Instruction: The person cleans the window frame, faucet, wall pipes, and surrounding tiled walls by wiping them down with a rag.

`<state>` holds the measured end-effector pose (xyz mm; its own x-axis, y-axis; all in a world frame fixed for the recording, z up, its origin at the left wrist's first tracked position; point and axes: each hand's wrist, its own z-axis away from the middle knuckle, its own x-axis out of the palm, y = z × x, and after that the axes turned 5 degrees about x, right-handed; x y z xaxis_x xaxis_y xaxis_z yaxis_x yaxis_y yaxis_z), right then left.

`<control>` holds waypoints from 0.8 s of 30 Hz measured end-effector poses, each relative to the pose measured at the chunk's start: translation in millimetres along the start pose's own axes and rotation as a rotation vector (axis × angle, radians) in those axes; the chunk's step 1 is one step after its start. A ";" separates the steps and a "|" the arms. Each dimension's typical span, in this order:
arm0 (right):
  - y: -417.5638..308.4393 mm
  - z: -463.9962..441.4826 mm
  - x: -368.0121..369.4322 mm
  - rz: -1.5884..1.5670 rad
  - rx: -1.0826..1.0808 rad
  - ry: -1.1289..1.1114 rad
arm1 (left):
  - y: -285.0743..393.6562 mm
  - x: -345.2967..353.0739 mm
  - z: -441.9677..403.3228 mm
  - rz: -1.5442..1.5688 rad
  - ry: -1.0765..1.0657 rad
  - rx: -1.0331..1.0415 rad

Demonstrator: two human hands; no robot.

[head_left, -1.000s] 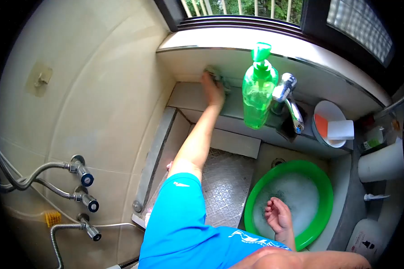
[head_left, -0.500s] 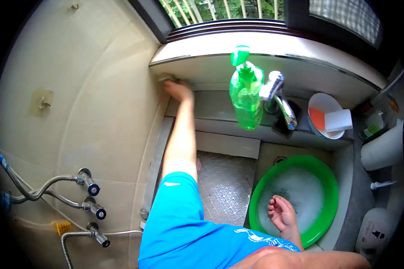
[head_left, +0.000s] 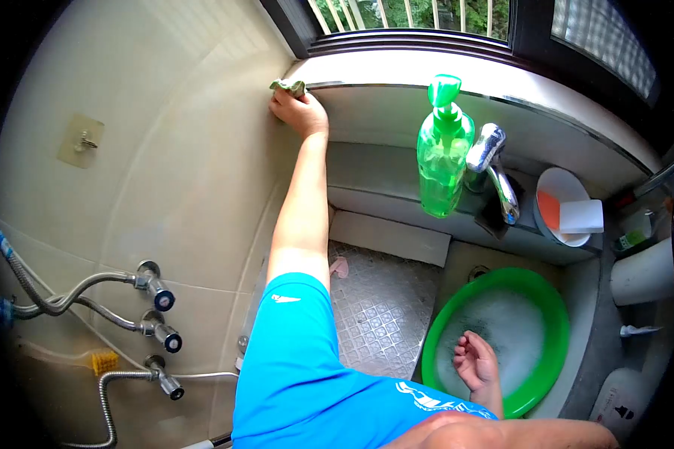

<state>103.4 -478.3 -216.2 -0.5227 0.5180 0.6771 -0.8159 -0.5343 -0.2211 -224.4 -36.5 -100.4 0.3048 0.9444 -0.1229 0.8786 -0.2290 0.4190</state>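
Pale wall (head_left: 165,150) meets window ledge (head_left: 374,71) where the left hand (head_left: 302,114) grips a green cloth (head_left: 288,87), partly hidden by its fingers. Near the green basin (head_left: 554,337), the right hand (head_left: 475,363) curls half-open, forearm mostly hidden.

the mottled pale-green fabric cloth (head_left: 289,87) is crumpled in my left hand (head_left: 300,114), its creased upper edge sticking out past my fingers, up where the beige wall (head_left: 195,150) meets the end of the white windowsill (head_left: 397,69). the round, bright green plastic basin (head_left: 554,322) rests in the sink (head_left: 581,299), holding cloudy, whitish, sudsy water with a darker patch near my loosely curled right hand (head_left: 478,362).
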 end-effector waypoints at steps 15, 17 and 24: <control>-2.0 -2.0 -5.0 -0.080 0.024 -0.073 | -33.4 -122.1 -0.4 -0.812 -0.506 0.555; -3.6 -3.2 -6.9 -0.089 -0.021 -0.073 | -26.9 -125.5 -2.2 -0.739 -0.602 0.455; 0.6 -9.1 -6.7 -0.078 0.038 -0.105 | 42.7 -180.0 -139.2 -0.761 -0.017 0.554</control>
<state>104.1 -476.0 -227.3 -0.4280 0.4870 0.7613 -0.8418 -0.5214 -0.1397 -293.0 -183.5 64.8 -0.4219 0.8838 -0.2024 0.8921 0.3649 -0.2664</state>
